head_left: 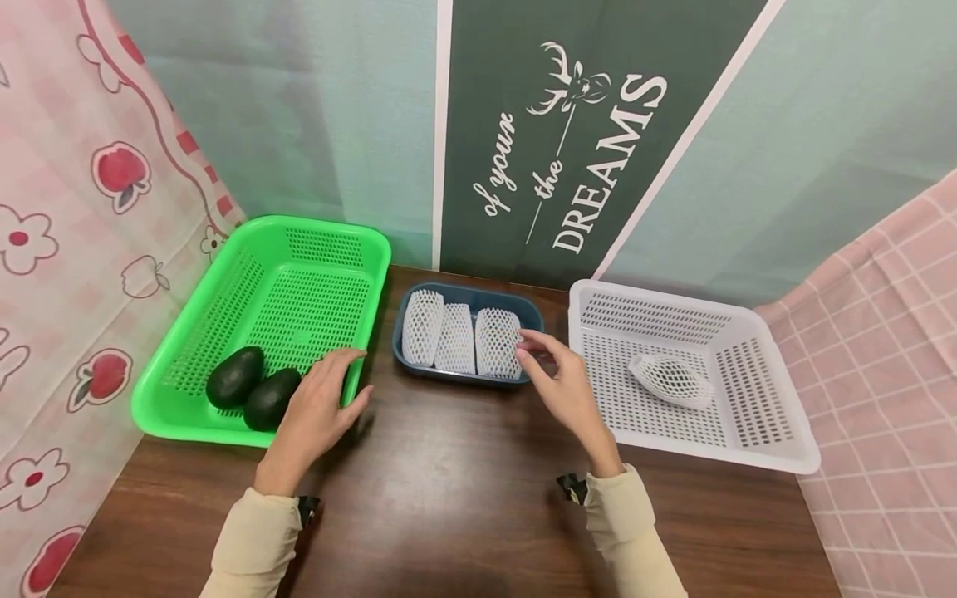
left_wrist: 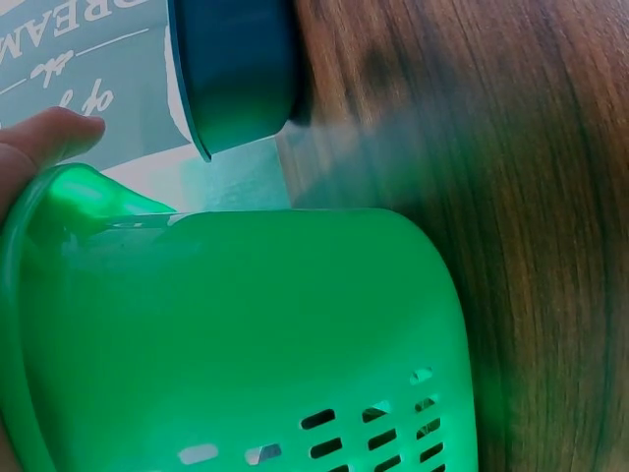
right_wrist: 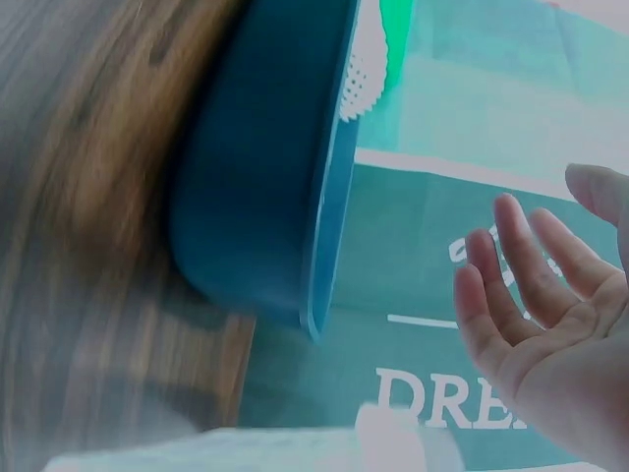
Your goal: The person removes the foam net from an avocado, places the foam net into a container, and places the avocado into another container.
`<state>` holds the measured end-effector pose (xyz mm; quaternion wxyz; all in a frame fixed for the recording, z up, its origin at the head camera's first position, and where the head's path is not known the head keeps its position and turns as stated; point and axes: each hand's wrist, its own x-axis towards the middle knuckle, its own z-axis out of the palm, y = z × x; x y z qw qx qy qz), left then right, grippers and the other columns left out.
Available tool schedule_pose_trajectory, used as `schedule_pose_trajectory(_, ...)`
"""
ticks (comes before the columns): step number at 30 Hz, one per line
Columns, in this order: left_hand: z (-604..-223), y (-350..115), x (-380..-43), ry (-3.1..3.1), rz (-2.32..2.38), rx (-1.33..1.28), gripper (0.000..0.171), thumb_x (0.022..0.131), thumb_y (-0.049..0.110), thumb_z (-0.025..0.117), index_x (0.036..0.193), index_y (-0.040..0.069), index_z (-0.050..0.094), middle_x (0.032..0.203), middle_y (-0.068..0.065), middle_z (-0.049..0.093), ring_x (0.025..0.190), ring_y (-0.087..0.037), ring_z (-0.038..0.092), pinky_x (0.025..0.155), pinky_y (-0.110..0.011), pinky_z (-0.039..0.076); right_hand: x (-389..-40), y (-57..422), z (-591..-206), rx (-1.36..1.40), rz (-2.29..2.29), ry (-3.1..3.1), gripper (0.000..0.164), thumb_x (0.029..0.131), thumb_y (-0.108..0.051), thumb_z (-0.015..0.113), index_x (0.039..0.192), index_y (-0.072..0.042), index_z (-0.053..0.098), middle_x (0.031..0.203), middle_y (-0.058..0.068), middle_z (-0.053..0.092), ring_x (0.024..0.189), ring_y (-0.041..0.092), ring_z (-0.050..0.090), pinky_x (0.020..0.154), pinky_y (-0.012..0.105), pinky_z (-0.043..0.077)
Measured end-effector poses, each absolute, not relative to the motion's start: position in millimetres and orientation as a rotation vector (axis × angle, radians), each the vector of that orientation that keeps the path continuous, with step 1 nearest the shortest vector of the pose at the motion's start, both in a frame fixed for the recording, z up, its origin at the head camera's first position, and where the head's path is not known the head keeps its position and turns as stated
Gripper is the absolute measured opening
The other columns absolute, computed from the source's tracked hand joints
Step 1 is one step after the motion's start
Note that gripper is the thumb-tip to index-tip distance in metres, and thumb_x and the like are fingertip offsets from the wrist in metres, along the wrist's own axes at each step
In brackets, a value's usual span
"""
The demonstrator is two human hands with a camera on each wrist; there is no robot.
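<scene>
My left hand (head_left: 317, 411) hovers at the right side of the green basket (head_left: 164, 423), its fingers over the rim and its thumb outside. Two dark avocados (head_left: 235, 378) lie side by side in that basket's near left part, the right one partly behind the hand. My right hand (head_left: 561, 386) is at the right end of a navy-blue bin (head_left: 532, 311), fingertips close to the rightmost of three white foam fruit nets (head_left: 497, 342). In the right wrist view its fingers (right_wrist: 531, 265) are loosely bent, with nothing in them.
A white basket (head_left: 718, 451) stands to the right, holding one foam-net piece (head_left: 673, 382). All containers sit on a dark wooden table (head_left: 449, 498). Behind hangs a green cloth with lettering (head_left: 598, 183); patterned pink cloths (head_left: 60, 249) flank both sides.
</scene>
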<state>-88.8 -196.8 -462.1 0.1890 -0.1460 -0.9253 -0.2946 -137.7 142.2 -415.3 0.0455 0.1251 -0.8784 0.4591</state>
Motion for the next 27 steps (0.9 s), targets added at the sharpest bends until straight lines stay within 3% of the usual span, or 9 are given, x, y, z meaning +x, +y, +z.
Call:
schedule_pose_trajectory(7,-461.0,-197.9,-88.9,-2.607,-0.826,-0.400,0.051,0.082,0.010,0.079,0.127,-0.001,0.057,0.126,-0.020,0.061,0.112,-0.037,0.060,0.089,-0.053,0.051,-136.3,160.8,-411.7,0.300,1.363,-2.695,0.036,0.097,-0.025,0.064,0.130,-0.010,0.064,0.113,0.007,0.073,0.099,0.018,0.065,0.082,0.023,0.050)
schedule_pose_trajectory(20,-461.0,-196.6,-89.1,-2.621,-0.842,-0.385,0.051,0.083,0.010,0.078,0.128,-0.001,0.057,0.128,-0.020,0.060,0.114,-0.038,0.059,0.089,-0.054,0.050,-134.7,194.1,-410.1,0.235,1.240,-2.702,0.036,0.097,-0.021,0.065,0.130,-0.007,0.062,0.114,0.014,0.071,0.107,0.027,0.067,0.090,0.046,0.055)
schedule_pose_trajectory(27,-460.3,-196.0,-88.9,-2.625,-0.841,-0.385,0.051,0.083,0.011,0.078,0.128,0.000,0.057,0.128,-0.020,0.060,0.113,-0.038,0.059,0.090,-0.054,0.050,-133.6,230.1,-413.1,0.127,1.109,-2.731,0.035,0.098,-0.020,0.063,0.129,-0.003,0.062,0.113,0.017,0.071,0.107,0.030,0.067,0.086,0.032,0.053)
